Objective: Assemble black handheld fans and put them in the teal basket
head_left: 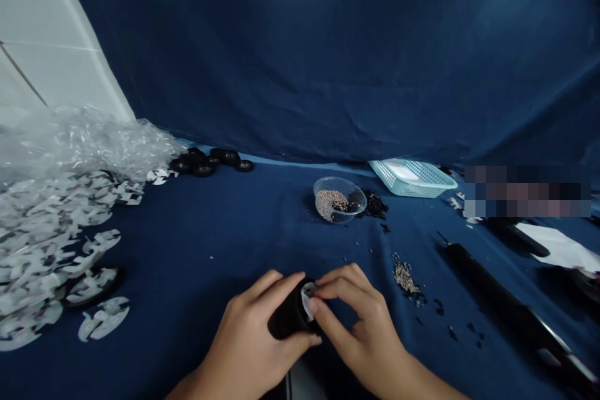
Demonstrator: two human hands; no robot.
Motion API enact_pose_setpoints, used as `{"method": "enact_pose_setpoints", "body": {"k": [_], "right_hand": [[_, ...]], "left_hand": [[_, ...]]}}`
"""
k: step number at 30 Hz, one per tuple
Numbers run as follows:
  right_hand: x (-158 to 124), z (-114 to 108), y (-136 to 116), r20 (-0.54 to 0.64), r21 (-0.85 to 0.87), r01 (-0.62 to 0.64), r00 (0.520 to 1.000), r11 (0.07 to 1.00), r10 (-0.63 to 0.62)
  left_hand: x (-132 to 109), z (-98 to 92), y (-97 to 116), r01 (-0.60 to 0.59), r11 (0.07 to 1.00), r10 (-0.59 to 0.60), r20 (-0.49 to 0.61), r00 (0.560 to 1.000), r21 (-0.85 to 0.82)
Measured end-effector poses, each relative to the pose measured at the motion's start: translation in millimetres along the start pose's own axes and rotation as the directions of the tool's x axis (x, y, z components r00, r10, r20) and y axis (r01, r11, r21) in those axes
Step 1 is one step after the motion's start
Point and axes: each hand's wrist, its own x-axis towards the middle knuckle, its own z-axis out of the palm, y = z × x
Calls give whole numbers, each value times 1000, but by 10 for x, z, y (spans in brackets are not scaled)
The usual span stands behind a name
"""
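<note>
My left hand (255, 331) is wrapped round a black cylindrical part (285, 317), its open end tilted toward the right. Inside that end sits a white plastic piece (307, 300). The thumb and fingers of my right hand (359, 319) pinch this white piece at the mouth of the cylinder. Below my hands, a dark object with a grey face (304, 380) shows in part; I cannot make out what it is.
A heap of white plastic pieces (37, 256) and clear plastic bags (84, 140) lie left. Black round parts (204, 170) sit behind. A clear bowl (341, 212) holds small screws; loose screws (405, 278), an electric screwdriver (501, 294) and a light-blue basket (417, 189) are right.
</note>
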Motion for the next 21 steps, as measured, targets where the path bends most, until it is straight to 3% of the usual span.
{"method": "enact_pose_setpoints", "body": {"k": [6, 8, 11, 13, 17, 21], "right_hand": [[-56, -140, 77, 7, 24, -121, 993, 992, 121], [-60, -178, 98, -16, -1, -102, 995, 995, 101], [-56, -196, 115, 45, -3, -35, 998, 999, 35], [-52, -195, 119, 52, 19, -83, 995, 996, 81], [15, -190, 119, -56, 41, -292, 954, 955, 294], [287, -219, 140, -106, -84, -226, 970, 970, 217]], "left_hand": [[29, -3, -20, 60, 998, -60, -5, 998, 22], [32, -1, -32, 69, 997, -69, -20, 997, 17], [30, 2, -51, 84, 996, -84, -18, 996, 10], [32, 1, -58, 106, 994, -106, -18, 994, 19], [56, -2, -67, 152, 988, -152, 6, 988, 29], [87, 0, -91, 182, 983, -183, 38, 982, 32]]}}
